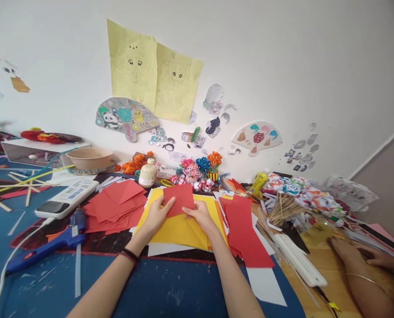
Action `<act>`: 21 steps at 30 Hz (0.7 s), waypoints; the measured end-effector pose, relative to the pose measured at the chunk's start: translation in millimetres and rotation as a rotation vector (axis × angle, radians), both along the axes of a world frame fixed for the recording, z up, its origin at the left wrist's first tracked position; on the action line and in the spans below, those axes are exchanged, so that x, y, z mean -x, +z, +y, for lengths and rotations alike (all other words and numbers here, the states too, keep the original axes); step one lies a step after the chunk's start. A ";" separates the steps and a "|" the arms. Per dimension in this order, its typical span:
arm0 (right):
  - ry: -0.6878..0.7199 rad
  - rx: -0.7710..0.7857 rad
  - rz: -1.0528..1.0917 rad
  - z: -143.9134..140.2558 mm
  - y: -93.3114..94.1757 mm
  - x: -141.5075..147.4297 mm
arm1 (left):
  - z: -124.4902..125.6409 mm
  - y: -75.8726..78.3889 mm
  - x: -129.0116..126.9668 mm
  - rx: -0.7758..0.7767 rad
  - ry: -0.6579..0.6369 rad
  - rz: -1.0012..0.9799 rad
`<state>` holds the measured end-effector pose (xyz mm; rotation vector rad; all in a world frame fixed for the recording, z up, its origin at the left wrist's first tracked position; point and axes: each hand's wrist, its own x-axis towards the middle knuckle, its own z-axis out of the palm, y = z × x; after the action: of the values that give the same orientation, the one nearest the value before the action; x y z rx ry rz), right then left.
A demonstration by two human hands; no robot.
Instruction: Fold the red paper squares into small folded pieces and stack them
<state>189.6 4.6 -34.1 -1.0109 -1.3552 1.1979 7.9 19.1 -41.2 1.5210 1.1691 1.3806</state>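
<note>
Red paper square (pixel 180 197) was held over yellow paper (pixel 180 235): left hand (pixel 157 213) pinched its left edge, right hand (pixel 199 214) its lower right corner. Left of the grip lay a loose red paper pile (pixel 117 206), farther left a blue glue gun (pixel 53 248). Right of the grip, red paper sheets (pixel 245 227). Beyond, leftward, stood a capped bottle (pixel 148 174).

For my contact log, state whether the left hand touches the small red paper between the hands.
Touching. The head view shows the left hand gripping the small red paper by its left edge, thumb across its face.
</note>
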 end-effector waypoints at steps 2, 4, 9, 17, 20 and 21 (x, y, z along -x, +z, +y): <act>-0.035 -0.012 0.000 1.1 -1.0 0.2 | 2.1 -2.6 -0.3 -0.003 -0.014 0.119; -0.043 -0.014 0.011 1.6 -0.7 0.9 | 3.9 -4.8 0.2 0.000 -0.017 0.227; -0.059 -0.008 0.034 1.1 1.7 3.1 | 4.3 -4.4 1.9 0.003 0.025 0.260; -0.093 -0.009 0.069 1.8 1.5 0.3 | -6.3 8.7 1.4 0.051 -0.136 0.094; -0.084 -0.029 0.088 0.6 4.0 2.9 | -10.0 13.5 1.5 0.076 -0.247 0.055; -0.068 -0.036 0.090 0.2 4.9 4.6 | -10.4 14.0 1.4 0.079 -0.254 0.050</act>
<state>185.0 4.8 -29.1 -0.9595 -1.2578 1.1509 6.6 8.7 -27.3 1.5939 1.0079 1.1207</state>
